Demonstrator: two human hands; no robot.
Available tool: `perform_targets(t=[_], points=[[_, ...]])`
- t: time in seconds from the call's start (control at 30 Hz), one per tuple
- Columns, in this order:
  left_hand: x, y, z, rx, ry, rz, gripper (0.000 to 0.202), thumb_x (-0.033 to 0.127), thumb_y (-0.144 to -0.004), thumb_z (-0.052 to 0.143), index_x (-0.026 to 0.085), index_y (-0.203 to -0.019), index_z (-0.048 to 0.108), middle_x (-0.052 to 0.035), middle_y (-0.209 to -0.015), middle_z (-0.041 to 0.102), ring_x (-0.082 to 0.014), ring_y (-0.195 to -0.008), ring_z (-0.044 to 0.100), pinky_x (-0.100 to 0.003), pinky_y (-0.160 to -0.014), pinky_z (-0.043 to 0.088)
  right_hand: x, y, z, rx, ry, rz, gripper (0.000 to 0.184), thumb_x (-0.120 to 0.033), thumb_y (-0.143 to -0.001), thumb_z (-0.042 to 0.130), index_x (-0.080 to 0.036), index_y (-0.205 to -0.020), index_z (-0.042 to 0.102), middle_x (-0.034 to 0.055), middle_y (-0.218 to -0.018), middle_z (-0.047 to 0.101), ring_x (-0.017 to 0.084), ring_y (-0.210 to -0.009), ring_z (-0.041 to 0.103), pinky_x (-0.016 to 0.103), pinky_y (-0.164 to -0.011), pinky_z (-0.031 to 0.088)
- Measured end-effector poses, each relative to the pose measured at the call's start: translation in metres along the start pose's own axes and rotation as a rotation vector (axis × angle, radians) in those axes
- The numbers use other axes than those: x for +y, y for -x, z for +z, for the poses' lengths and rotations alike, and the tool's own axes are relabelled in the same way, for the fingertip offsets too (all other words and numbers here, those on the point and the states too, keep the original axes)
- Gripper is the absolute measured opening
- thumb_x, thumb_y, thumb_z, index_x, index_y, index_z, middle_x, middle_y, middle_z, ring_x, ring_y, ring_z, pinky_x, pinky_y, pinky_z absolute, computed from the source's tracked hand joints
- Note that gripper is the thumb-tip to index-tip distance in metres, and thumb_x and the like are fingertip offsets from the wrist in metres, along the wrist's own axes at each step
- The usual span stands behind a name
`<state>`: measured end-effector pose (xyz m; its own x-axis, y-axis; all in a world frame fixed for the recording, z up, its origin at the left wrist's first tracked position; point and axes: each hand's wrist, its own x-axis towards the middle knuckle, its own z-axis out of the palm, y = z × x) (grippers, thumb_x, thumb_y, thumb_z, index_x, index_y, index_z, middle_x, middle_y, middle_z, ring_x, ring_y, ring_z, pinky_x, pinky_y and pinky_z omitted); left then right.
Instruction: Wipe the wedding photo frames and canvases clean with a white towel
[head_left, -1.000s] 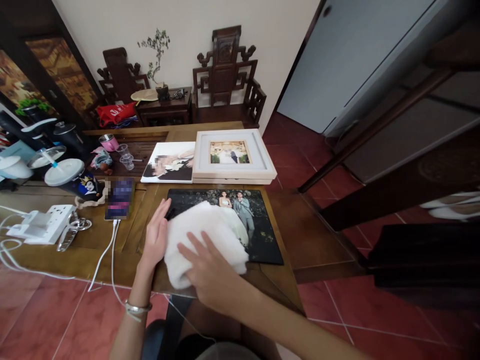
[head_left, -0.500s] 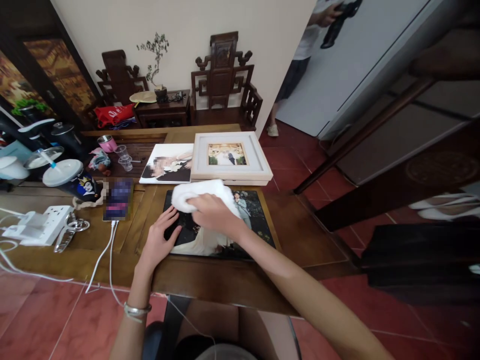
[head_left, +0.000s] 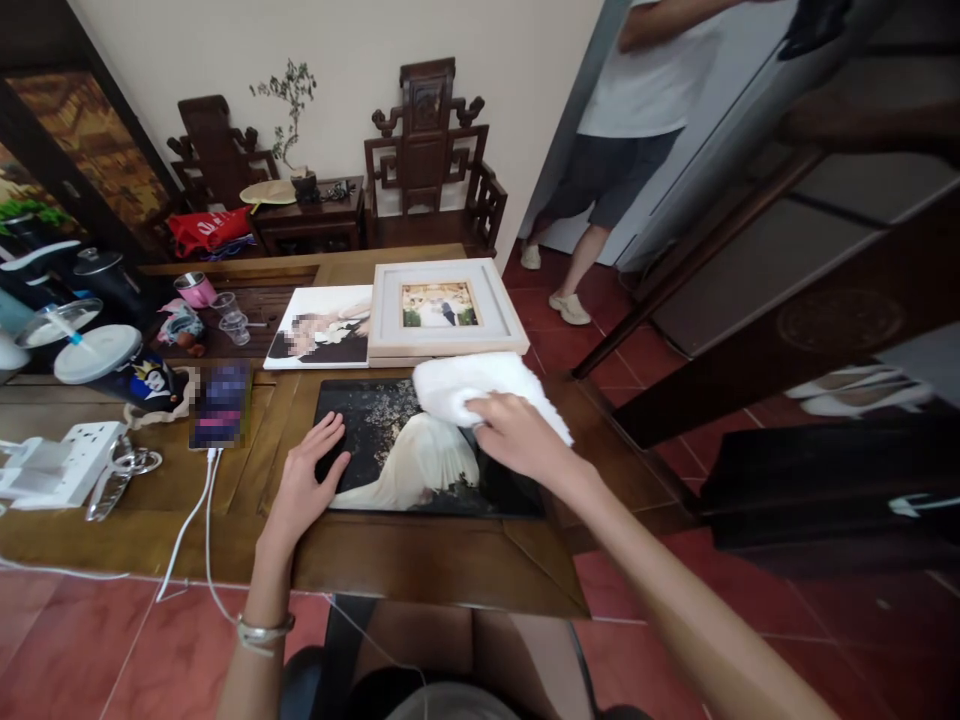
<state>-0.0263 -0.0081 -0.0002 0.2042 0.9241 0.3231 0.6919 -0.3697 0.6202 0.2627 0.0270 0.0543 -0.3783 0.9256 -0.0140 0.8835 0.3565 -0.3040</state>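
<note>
A dark wedding photo panel point(head_left: 420, 465) lies flat on the wooden table point(head_left: 427, 560) in front of me. My right hand point(head_left: 517, 430) is closed on a white towel point(head_left: 480, 380), pressed over the panel's upper right part, with some of the cloth past its right edge. On the panel's left edge rests my left hand point(head_left: 311, 475), its fingers stretched out flat and a silver bangle at the wrist. Behind the panel are a white-framed photo point(head_left: 450, 305) and a white-edged photo panel point(head_left: 319, 328).
To the left are a phone point(head_left: 220, 405) on a charging cable, a power strip point(head_left: 64, 465), a claw clip point(head_left: 120, 475), a lidded cup point(head_left: 112, 365) and a pink cup point(head_left: 195, 289). A person point(head_left: 630, 110) stands beyond the table at the right, near a wooden chair point(head_left: 431, 150).
My right hand has slid the towel rightward across the photo panel, uncovering its left and middle. My left hand stays on the left edge. The person behind has come further into view.
</note>
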Motion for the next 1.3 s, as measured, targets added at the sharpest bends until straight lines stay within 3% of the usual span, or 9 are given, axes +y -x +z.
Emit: perform_targets(t=[0.17,0.33,0.43,0.6,0.77,0.87,1.13,1.2,1.3], points=[[0.000,0.000,0.000,0.011,0.026,-0.033,0.038,0.030,-0.088,0.056,0.017,-0.123,0.061,-0.0105,-0.135,0.056,-0.0245,-0.131,0.046,-0.048,-0.111,0.036,0.008,0.054,0.023,0.117,-0.003,-0.216,0.039,0.005,-0.062,0.040,-0.013,-0.080,0.070,0.0134,-0.136,0.054,0.032,-0.136,0.034,0.055,-0.111,0.029],[0.000,-0.002,-0.002,-0.027,0.033,-0.040,0.039,0.030,-0.089,0.054,0.016,-0.126,0.058,-0.0103,-0.137,0.055,-0.0235,-0.133,0.043,-0.046,-0.113,0.034,-0.008,0.092,0.040,0.212,-0.032,-0.362,0.035,0.004,-0.059,0.040,-0.015,-0.068,0.068,0.0099,-0.138,0.053,0.035,-0.136,0.033,0.060,-0.109,0.030],[0.001,-0.001,-0.002,-0.032,0.003,-0.039,0.041,0.030,-0.090,0.052,0.018,-0.129,0.056,-0.0097,-0.140,0.052,-0.0239,-0.134,0.042,-0.047,-0.113,0.032,-0.002,0.078,0.030,0.149,-0.029,-0.294,0.035,0.002,-0.060,0.042,-0.016,-0.071,0.069,0.0100,-0.136,0.055,0.035,-0.134,0.037,0.059,-0.108,0.032],[0.000,0.002,-0.002,-0.040,-0.040,-0.010,0.041,0.030,-0.092,0.049,0.020,-0.131,0.053,-0.0089,-0.144,0.047,-0.0238,-0.136,0.039,-0.046,-0.113,0.032,0.016,0.021,0.006,0.064,0.049,-0.120,0.036,0.001,-0.068,0.042,-0.011,-0.090,0.069,0.0208,-0.125,0.061,0.033,-0.129,0.045,0.050,-0.103,0.040],[0.000,0.003,-0.001,-0.017,-0.042,-0.003,0.040,0.030,-0.092,0.049,0.020,-0.131,0.054,-0.0090,-0.143,0.048,-0.0232,-0.134,0.042,-0.045,-0.113,0.033,0.021,-0.003,0.004,0.058,0.056,-0.106,0.037,0.002,-0.071,0.041,-0.011,-0.094,0.067,0.0206,-0.115,0.066,0.031,-0.129,0.046,0.048,-0.101,0.041],[0.001,0.004,0.000,-0.008,-0.042,-0.005,0.042,0.030,-0.092,0.049,0.020,-0.133,0.051,-0.0094,-0.143,0.048,-0.0228,-0.135,0.041,-0.045,-0.113,0.032,0.014,0.019,0.015,0.104,0.039,-0.159,0.039,0.002,-0.068,0.042,-0.009,-0.094,0.069,0.0212,-0.126,0.060,0.033,-0.131,0.042,0.053,-0.107,0.033],[0.001,0.003,0.001,-0.041,-0.064,-0.033,0.042,0.032,-0.094,0.046,0.021,-0.134,0.050,-0.0090,-0.144,0.046,-0.0234,-0.136,0.039,-0.047,-0.113,0.030,-0.028,0.134,0.045,0.219,-0.107,-0.283,0.036,0.003,-0.059,0.040,-0.017,-0.065,0.070,0.0100,-0.141,0.049,0.034,-0.139,0.026,0.062,-0.110,0.027],[0.000,0.002,0.001,-0.040,-0.067,-0.022,0.042,0.032,-0.093,0.047,0.021,-0.133,0.051,-0.0093,-0.144,0.047,-0.0234,-0.136,0.039,-0.047,-0.113,0.031,-0.031,0.144,0.045,0.203,-0.122,-0.297,0.036,0.003,-0.056,0.041,-0.017,-0.063,0.069,0.0084,-0.142,0.048,0.033,-0.140,0.025,0.061,-0.110,0.028],[-0.001,0.002,0.001,-0.040,-0.060,-0.008,0.042,0.031,-0.093,0.048,0.021,-0.133,0.051,-0.0092,-0.143,0.048,-0.0232,-0.136,0.039,-0.047,-0.113,0.031,-0.023,0.133,0.039,0.189,-0.104,-0.310,0.034,0.003,-0.057,0.041,-0.017,-0.064,0.068,0.0089,-0.139,0.052,0.032,-0.138,0.031,0.059,-0.109,0.031]])
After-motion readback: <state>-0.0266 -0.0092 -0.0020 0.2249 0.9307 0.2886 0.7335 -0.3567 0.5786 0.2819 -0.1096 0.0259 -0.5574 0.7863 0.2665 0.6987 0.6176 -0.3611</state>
